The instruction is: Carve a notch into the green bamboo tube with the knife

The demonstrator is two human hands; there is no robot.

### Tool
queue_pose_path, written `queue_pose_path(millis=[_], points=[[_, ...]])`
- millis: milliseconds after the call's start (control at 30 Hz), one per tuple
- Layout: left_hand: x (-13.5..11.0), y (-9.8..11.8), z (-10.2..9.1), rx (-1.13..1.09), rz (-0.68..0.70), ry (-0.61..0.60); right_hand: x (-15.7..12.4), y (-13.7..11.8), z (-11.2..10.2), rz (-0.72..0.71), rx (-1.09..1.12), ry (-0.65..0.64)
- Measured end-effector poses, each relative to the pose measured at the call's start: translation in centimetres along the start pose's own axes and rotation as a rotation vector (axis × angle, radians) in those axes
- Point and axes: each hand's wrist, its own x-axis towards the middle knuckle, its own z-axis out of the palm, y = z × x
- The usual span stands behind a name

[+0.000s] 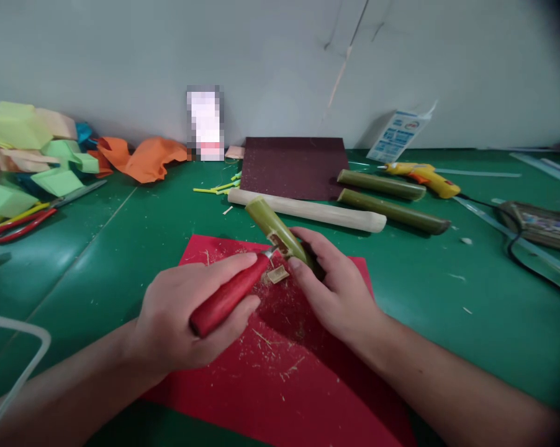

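My left hand is closed around the red wooden handle of a carving tool. Its short metal tip meets the edge of a hole cut in a green bamboo tube. My right hand grips that tube near its lower end, thumb on top; the fingers' far side is hidden. The tube lies tilted above a red sheet strewn with shavings. Just below the hole rests a small cut piece of bamboo.
Behind the tube lie a pale stick, two split bamboo pieces, and a dark sheet. A yellow glue gun with a black cord is at right. Red-yellow scissors, folded papers and orange paper are at left.
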Motion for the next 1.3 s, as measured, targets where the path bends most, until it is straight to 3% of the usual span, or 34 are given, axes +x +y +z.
queue_pose_path(millis=[233,433,800,933,1300], points=[[0.2,0.0,-0.4,-0.538,-0.615,0.118,0.0,0.2,-0.1,-0.038,0.040,-0.007],[0.7,-0.5,-0.4,-0.837,-0.886,0.107,0.1,0.2,-0.2,-0.112,-0.030,-0.005],[0.6,-0.8,0.3,-0.908,-1.048,0.056,0.2,0.0,-0.6,-0.238,-0.070,-0.073],[0.8,-1.1,0.6,-1.052,-1.141,0.084,0.2,0.1,-0.8,-0.214,-0.051,-0.115],[1.5,-1.1,0.3,-1.293,-1.364,0.019,0.1,0.3,-1.1,-0.049,0.177,-0.145]])
